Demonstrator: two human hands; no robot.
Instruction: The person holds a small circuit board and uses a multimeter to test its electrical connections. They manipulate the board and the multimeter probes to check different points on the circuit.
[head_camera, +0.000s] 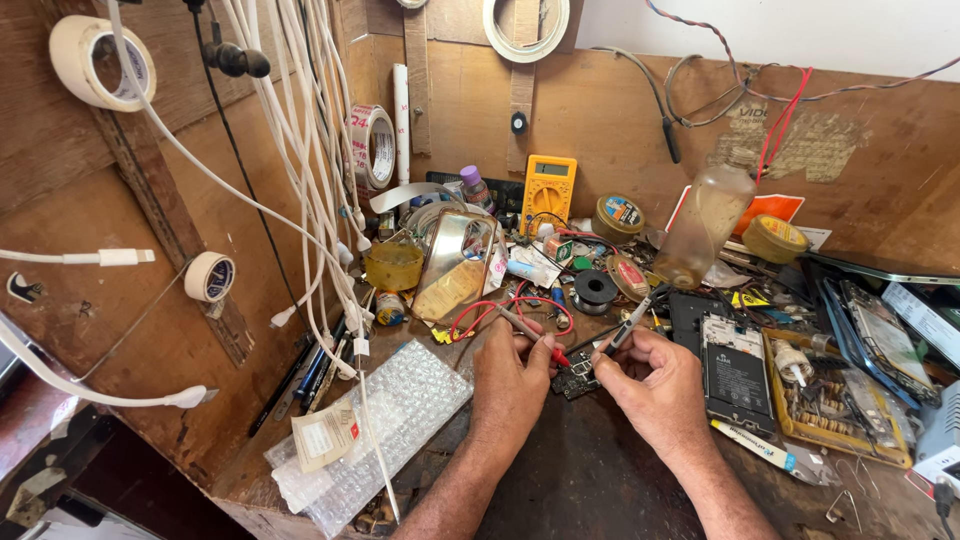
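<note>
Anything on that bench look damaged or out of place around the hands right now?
Yes. Right of the right hand, a phone lies opened with its battery and insides exposed. Behind it, a cloudy plastic bottle leans tilted against the clutter. Both hands hold probes on the small circuit board.

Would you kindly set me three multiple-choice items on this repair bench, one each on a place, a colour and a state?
1. Where does the yellow multimeter stand?
A. against the wooden back wall
B. on the bubble wrap
C. in the right hand

2. What colour is the tip of the probe held by the left hand?
A. green
B. red
C. white

3. How does the right hand stand?
A. open and flat on the bench
B. closed round a slim dark tool
C. out of view

Answers:
1 A, since it leans upright at the back of the bench.
2 B, since the end near the small dark circuit board is red.
3 B, since its fingers pinch the tool over the board.
</note>
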